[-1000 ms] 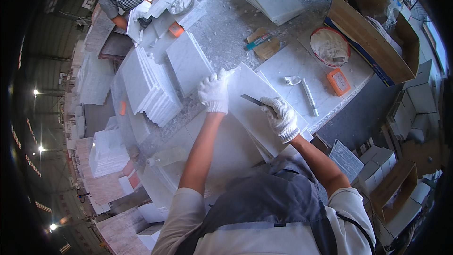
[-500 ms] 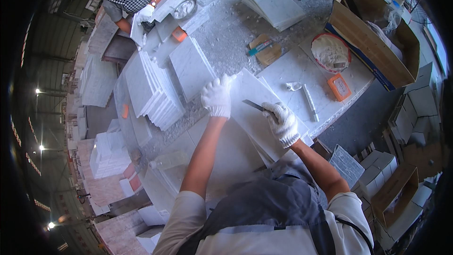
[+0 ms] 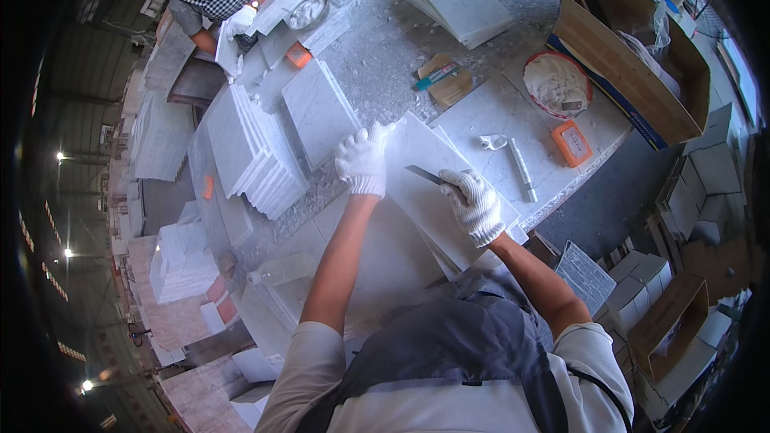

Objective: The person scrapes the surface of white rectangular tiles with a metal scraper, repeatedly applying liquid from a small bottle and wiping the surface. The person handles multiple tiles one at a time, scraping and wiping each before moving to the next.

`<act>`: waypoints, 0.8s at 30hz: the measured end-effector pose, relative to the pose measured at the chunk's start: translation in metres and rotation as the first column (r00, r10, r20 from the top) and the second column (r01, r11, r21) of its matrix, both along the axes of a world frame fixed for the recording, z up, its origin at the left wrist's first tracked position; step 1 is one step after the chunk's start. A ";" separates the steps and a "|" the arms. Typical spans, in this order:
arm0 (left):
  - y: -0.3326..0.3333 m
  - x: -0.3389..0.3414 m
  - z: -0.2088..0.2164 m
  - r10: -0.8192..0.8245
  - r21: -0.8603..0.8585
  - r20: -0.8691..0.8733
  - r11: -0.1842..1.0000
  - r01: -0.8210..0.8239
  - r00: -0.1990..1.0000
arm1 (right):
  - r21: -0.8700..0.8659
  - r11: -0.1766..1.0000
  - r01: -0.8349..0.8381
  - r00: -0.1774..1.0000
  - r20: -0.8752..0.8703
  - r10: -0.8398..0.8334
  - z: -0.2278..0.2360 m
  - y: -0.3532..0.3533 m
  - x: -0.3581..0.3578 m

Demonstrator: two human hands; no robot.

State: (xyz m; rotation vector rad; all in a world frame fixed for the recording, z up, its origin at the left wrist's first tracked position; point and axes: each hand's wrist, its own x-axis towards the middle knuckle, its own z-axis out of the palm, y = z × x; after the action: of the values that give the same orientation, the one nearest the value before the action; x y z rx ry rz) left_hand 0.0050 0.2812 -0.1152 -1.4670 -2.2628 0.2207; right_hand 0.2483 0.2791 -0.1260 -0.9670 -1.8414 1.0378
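Observation:
My left hand, in a white knit glove, is closed at the far left corner of a pale marble tile, its fingertips at the edge. In my gloved right hand is a thin dark blade, perhaps a scraper or knife, pointing left across the tile's face. Its handle is hidden in my fist. The tile lies slanted over other slabs near my apron. A white tube-like stick and a small crumpled white piece lie to the right of it.
Beyond is a red-rimmed bowl of white paste, near an orange block and a cardboard box. Stacked tiles stand left. A teal-handled tool rests on cardboard. A co-worker handles tiles at the far left.
The whole view has shifted slightly left and up in the picture. Both hands, the blade and the tile keep about the same places relative to each other.

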 end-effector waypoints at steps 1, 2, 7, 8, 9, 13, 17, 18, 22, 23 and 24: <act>0.000 0.000 0.000 0.020 -0.030 0.021 0.999 -0.019 1.000 | 0.008 1.000 0.003 1.000 -0.010 -0.003 0.001 0.000 0.000; 0.000 0.000 0.001 0.021 -0.028 0.021 0.999 -0.020 1.000 | 0.002 1.000 0.004 1.000 -0.019 -0.004 0.001 0.000 0.000; -0.001 0.002 0.005 -0.002 -0.025 0.050 1.000 0.004 0.999 | 0.019 1.000 0.002 1.000 0.010 -0.002 0.003 0.000 0.001; -0.001 0.002 0.005 0.005 -0.026 0.053 1.000 -0.003 0.999 | 0.001 1.000 -0.002 1.000 0.017 0.002 0.003 0.000 0.001; -0.002 0.003 0.005 0.020 -0.036 0.063 0.999 -0.018 0.998 | 0.018 1.000 -0.001 1.000 0.004 0.001 0.002 0.000 0.001; -0.001 0.002 0.003 0.001 -0.011 0.018 1.000 -0.001 1.000 | 0.010 1.000 -0.003 1.000 -0.020 0.003 0.001 0.000 0.000; -0.001 0.001 0.002 -0.012 -0.004 0.031 1.000 0.012 0.999 | -0.012 1.000 -0.006 0.999 -0.043 0.005 0.000 0.000 0.000; -0.001 0.000 0.002 0.004 -0.032 0.055 0.999 -0.002 0.998 | 0.007 1.000 -0.003 1.000 -0.031 0.003 0.000 0.000 0.000; 0.000 0.002 0.004 0.027 -0.060 0.091 0.998 -0.022 0.995 | 0.007 1.000 0.002 1.000 -0.014 -0.002 0.003 0.000 0.000; 0.000 0.002 0.005 0.029 -0.064 0.083 0.998 -0.023 0.996 | -0.019 1.000 0.007 1.000 -0.006 -0.007 0.005 0.000 0.000; 0.000 0.002 0.005 0.027 -0.065 0.081 0.998 -0.022 0.996 | -0.003 1.000 0.004 1.000 -0.014 -0.004 0.006 0.000 0.000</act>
State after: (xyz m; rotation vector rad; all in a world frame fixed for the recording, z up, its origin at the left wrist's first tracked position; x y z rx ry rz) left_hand 0.0072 0.2809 -0.1099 -1.5069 -2.3600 0.2473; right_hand 0.2484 0.2789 -0.1202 -0.9621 -1.8265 1.0424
